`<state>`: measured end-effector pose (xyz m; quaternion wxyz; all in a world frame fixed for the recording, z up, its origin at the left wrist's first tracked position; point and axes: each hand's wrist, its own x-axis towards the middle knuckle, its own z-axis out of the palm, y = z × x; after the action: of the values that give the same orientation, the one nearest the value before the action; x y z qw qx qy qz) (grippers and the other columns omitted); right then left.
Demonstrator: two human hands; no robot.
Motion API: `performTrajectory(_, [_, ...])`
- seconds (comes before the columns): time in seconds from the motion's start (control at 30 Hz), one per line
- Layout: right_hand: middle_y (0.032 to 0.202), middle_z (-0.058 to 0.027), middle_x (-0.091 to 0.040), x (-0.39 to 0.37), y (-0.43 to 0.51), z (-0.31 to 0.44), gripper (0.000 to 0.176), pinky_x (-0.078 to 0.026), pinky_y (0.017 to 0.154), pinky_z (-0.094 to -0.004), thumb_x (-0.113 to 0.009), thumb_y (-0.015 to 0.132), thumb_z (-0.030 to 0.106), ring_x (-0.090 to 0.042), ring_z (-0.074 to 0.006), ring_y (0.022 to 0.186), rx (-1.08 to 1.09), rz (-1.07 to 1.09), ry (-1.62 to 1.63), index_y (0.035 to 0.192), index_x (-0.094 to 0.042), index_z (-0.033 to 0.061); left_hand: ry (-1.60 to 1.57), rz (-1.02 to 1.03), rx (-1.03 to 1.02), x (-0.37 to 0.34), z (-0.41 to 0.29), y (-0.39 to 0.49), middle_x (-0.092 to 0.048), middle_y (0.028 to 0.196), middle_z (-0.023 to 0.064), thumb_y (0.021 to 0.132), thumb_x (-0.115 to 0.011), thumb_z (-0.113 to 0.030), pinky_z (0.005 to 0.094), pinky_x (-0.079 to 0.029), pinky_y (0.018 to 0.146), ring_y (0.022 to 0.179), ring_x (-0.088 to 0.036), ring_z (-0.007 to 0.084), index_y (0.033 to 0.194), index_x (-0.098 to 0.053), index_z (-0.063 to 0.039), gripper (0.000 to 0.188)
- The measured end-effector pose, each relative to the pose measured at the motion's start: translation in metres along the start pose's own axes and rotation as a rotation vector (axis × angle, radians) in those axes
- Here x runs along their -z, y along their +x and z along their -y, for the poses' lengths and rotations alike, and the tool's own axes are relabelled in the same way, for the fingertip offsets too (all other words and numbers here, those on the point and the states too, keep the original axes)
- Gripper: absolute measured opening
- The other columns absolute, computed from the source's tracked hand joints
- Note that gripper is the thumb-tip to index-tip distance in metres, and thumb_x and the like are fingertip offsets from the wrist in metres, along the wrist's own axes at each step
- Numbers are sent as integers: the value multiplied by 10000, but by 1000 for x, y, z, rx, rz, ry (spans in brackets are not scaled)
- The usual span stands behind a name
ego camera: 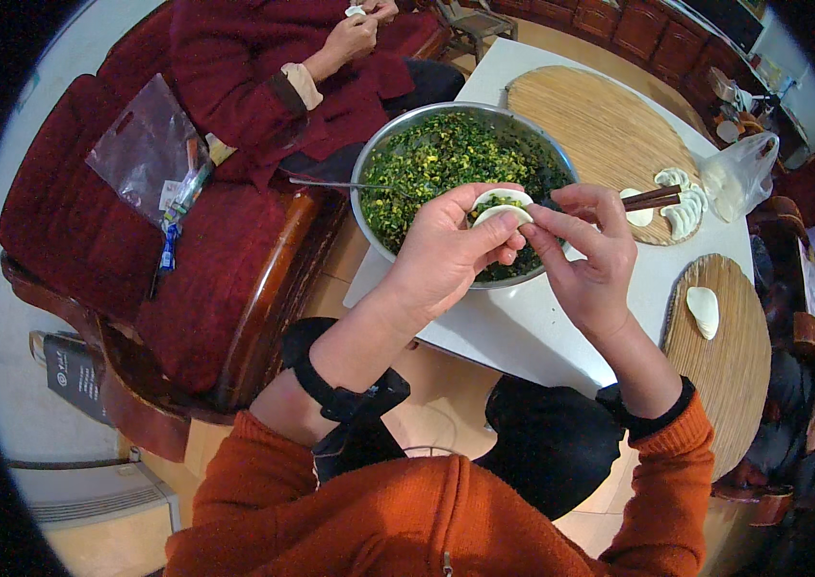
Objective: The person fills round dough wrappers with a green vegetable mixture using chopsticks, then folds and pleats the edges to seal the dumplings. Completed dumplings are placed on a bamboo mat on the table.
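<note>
My left hand (451,249) holds a partly folded dumpling wrapper (500,209) with green filling showing between its edges. The fingertips of my right hand (588,249) pinch the wrapper's right edge, and a pair of dark chopsticks (656,197) sticks out to the right from that hand. Below both hands is a steel bowl (363,209) of chopped green and yellow filling (443,155), with a metal utensil handle (328,183) over its left rim. Several pleated dumplings (683,210) and a flat wrapper (638,216) lie on the round slatted mat (595,115).
A second slatted mat (732,375) on the right carries a wrapper (703,311). Beside the first mat stands a clear plastic bag (743,177) with pale contents. At upper left another person's hands (357,32) hold a small white piece, near a red sofa (83,195).
</note>
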<state>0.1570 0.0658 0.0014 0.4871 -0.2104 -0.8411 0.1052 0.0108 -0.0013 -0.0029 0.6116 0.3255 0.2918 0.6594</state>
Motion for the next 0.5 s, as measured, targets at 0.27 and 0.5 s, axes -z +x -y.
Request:
performTrajectory(0.27, [815, -35, -558, -4, 4, 1, 107, -462, 613, -218, -676, 717, 48, -538, -100, 718, -546, 76, 709, 810, -628, 23, 20, 13, -4, 2, -1, -1, -539, 876, 67, 856, -505, -50, 212, -433, 613, 707, -506, 99, 1109, -470, 29, 267])
performTrajectory(0.5, [757, -19, -589, -3, 4, 1, 103, -459, 587, -198, -624, 785, 79, -541, -73, 663, -741, 142, 839, 841, -621, -7, 16, 21, -17, 2, -1, -1, -535, 855, 62, 852, -513, -56, 217, -435, 619, 708, -507, 102, 1109, -470, 31, 274])
